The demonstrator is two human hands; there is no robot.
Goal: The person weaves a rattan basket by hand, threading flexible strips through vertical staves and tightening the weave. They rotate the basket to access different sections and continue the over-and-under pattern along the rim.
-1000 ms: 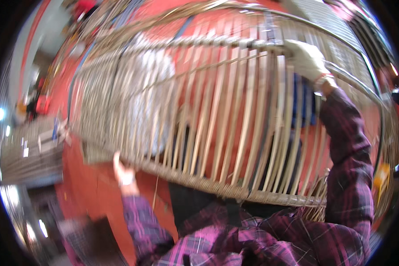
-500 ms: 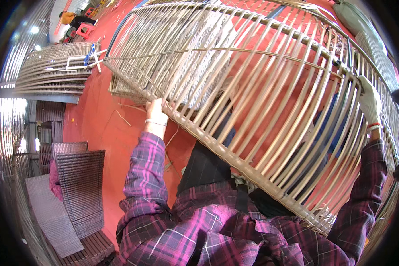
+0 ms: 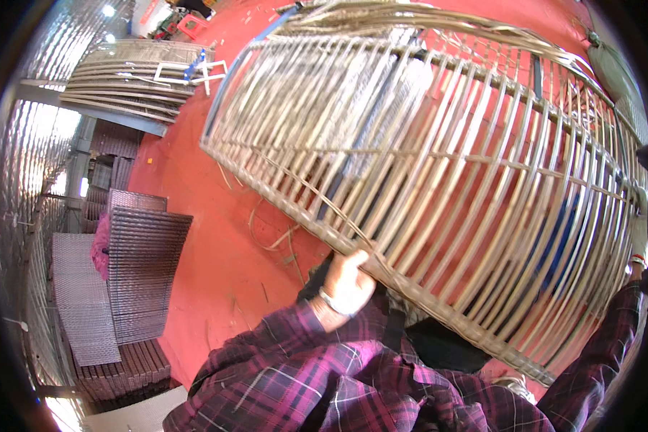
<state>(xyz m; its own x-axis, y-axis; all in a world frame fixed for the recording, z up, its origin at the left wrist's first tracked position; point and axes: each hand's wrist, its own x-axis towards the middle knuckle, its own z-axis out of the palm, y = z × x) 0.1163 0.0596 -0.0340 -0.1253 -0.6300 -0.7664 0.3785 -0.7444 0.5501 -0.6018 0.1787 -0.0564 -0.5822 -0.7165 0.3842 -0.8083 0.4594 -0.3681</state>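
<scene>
A large curved frame of pale rattan-like rods (image 3: 439, 209) slants across the view in front of me, held up above the floor. My left hand (image 3: 349, 281), a pale band at its wrist, is closed around the wrapped near rail. The fingers lie over the rail and the thumb side is smeared by motion. At the far right rim of the view, my right hand (image 3: 640, 234) in a whitish glove grips the frame's right end; its fingers show only in part. Behind the rods, a pale woven panel (image 3: 410, 83) shows through the gaps.
Dark woven panels (image 3: 147, 273) lean at the left beside a stack of brown slatted pieces (image 3: 122, 371). Farther back stand stacked curved rod frames (image 3: 129, 79) with a white bar frame (image 3: 194, 72) beside them. A red stool (image 3: 192, 27) stands beyond. The floor (image 3: 216, 288) is red.
The rod frame has shifted and turned in view, its left end farther right. My left hand has slid along the near rail, closer to my body. My right hand has moved outward to the right rim.
</scene>
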